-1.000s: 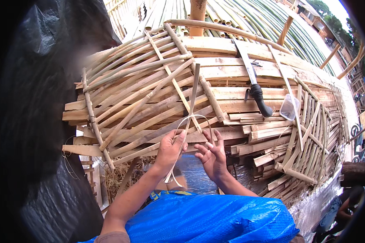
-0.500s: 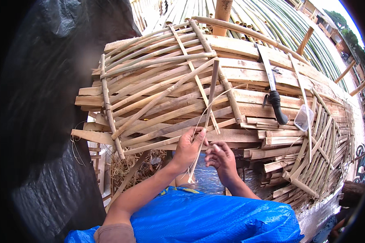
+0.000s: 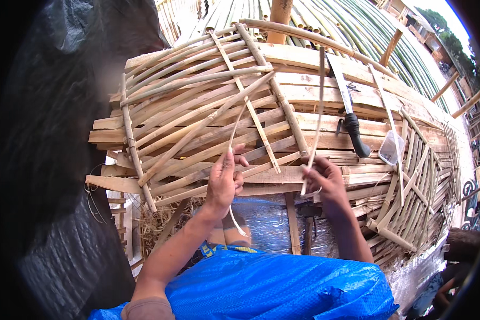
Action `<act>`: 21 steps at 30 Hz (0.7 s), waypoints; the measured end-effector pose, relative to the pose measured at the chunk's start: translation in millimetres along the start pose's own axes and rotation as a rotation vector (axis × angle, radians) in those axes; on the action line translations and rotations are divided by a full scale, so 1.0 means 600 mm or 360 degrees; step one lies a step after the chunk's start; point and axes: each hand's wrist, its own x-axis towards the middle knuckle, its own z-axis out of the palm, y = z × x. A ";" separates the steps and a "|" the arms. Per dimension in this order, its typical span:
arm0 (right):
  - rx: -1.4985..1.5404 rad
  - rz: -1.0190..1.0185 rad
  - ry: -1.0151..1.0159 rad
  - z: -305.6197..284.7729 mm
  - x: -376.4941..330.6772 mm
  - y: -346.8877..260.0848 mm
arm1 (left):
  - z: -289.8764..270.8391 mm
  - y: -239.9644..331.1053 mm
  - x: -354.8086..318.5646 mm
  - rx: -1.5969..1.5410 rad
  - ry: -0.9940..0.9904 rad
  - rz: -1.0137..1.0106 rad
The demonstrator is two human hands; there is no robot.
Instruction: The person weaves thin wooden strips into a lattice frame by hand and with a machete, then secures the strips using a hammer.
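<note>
Between the thumb and fingers of my left hand (image 3: 225, 178) is pinched a thin pale strip of split bamboo (image 3: 237, 216). It curves up past the fingertips and hangs down below the palm. To its right, my right hand (image 3: 327, 181) grips a longer, darker bamboo strip (image 3: 321, 96) that stands nearly upright. The two strips are apart. Both hands are in front of a slatted bamboo panel (image 3: 197, 109) with crosspieces and a diagonal brace, lying on stacked boards. A blue plastic sheet (image 3: 282, 285) covers my lap.
A machete with a black handle (image 3: 353, 128) lies on the boards (image 3: 304, 125), beside a clear plastic container (image 3: 392, 148). A second bamboo lattice (image 3: 410, 186) leans at right. Long bamboo poles (image 3: 368, 40) fill the back. Black sheeting (image 3: 74, 160) hangs at left; shavings (image 3: 162, 226) lie below.
My hands have moved apart, the left one leftward and the right one rightward. The right hand now holds the dark strip, which was in my left hand. A thin strip stays in the left.
</note>
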 end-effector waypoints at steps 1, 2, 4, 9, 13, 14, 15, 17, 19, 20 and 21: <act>-0.0081 -0.0112 0.0211 -0.044 0.020 -0.015 | -0.007 0.012 0.003 -0.0001 0.0002 -0.0005; -0.0128 -0.0234 0.0321 -0.091 0.043 -0.034 | -0.018 0.020 0.003 0.0001 0.0027 -0.0003; -0.0290 -0.0299 0.0528 -0.200 0.074 -0.077 | -0.025 0.030 0.012 0.0045 0.0061 0.0019; -0.1298 -0.0732 0.1312 -0.310 0.106 -0.104 | -0.021 0.018 0.031 -0.0054 0.0081 0.0025; -0.1434 -0.1049 0.0771 -0.130 0.089 -0.090 | -0.004 -0.012 0.038 -0.0060 0.0044 0.0015; -0.1494 -0.1107 0.0631 -0.078 0.087 -0.082 | 0.003 -0.012 0.037 -0.0055 0.0056 0.0014; -0.1440 -0.1066 0.0526 -0.039 0.083 -0.073 | 0.010 -0.012 0.038 -0.0083 0.0012 -0.0004; -0.1250 -0.0775 0.0206 0.036 0.074 -0.060 | 0.021 -0.019 0.044 -0.0037 -0.0024 -0.0024; -0.0929 -0.0435 -0.0243 0.081 0.061 -0.033 | 0.034 -0.024 0.040 0.0014 -0.0063 -0.0007; -0.0727 -0.0360 -0.0491 0.096 0.059 -0.013 | 0.035 -0.032 0.039 0.0088 -0.0018 0.0058; -0.0539 -0.0285 -0.0554 0.111 0.047 -0.004 | 0.034 -0.040 0.036 0.0071 -0.0021 0.0076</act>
